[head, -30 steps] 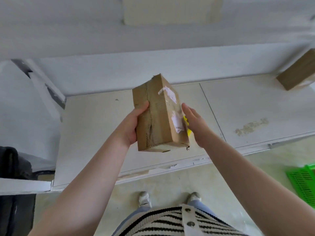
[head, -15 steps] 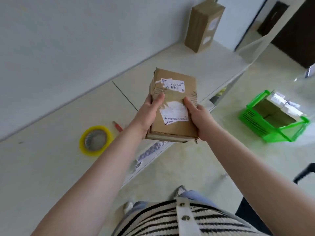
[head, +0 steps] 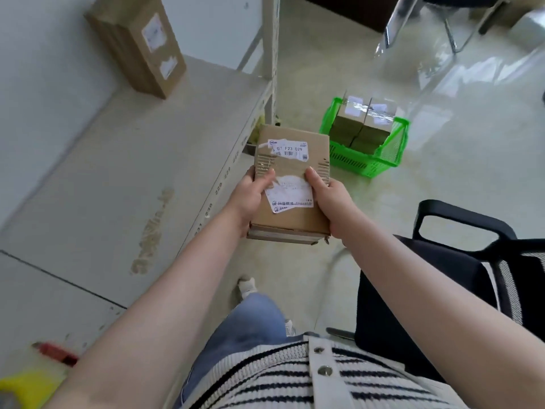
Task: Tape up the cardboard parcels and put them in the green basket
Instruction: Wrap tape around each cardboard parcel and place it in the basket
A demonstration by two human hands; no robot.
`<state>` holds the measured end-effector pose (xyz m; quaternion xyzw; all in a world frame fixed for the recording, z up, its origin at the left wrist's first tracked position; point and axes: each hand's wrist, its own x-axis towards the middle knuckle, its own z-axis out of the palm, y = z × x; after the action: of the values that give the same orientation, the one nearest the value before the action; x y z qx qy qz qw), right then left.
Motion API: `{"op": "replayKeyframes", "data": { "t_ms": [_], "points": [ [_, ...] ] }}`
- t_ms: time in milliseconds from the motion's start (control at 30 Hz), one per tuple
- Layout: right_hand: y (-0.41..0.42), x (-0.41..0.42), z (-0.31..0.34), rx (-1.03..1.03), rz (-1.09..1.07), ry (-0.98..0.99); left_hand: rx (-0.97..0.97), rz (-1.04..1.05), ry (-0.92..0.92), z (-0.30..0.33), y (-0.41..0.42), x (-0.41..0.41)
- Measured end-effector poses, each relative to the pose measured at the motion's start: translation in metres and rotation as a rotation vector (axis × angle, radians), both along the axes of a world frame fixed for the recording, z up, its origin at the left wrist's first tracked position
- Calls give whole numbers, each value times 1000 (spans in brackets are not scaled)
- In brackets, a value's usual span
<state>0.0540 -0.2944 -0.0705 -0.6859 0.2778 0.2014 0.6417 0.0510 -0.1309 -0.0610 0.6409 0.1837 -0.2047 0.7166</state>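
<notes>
A brown cardboard parcel [head: 295, 160] with white shipping labels hangs in the air past the shelf's edge, over the floor. My left hand [head: 250, 196] grips its left side, thumb on top. My right hand [head: 330, 196] grips its right side, thumb on top. The green basket [head: 368, 165] stands on the floor beyond the parcel, to the right, and holds several taped parcels [head: 361, 125]. Another cardboard parcel [head: 138, 45] stands upright at the far end of the white shelf [head: 103, 187].
A yellow tape roll [head: 26, 385] and a red-handled tool [head: 56, 352] lie at the shelf's near left corner. A black office chair [head: 460, 276] stands close on my right. The shelf's upright post [head: 271, 54] rises left of the basket. Chair legs show at the far right.
The view has swung right, away from the shelf and toward the floor. The parcel has moved off the shelf's edge and nearer to the green basket. Both hands keep their hold.
</notes>
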Motion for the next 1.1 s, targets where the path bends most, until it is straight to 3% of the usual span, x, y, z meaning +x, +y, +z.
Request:
{"op": "replayKeyframes", "data": {
  "t_ms": [600,1100],
  "points": [
    [-149,230,-33,-94,-349,49,-58,-383,109,-34,-159,286],
    [-334,416,-62,-97,-374,115,-18,-414,157,-80,-349,480]
  ]
}}
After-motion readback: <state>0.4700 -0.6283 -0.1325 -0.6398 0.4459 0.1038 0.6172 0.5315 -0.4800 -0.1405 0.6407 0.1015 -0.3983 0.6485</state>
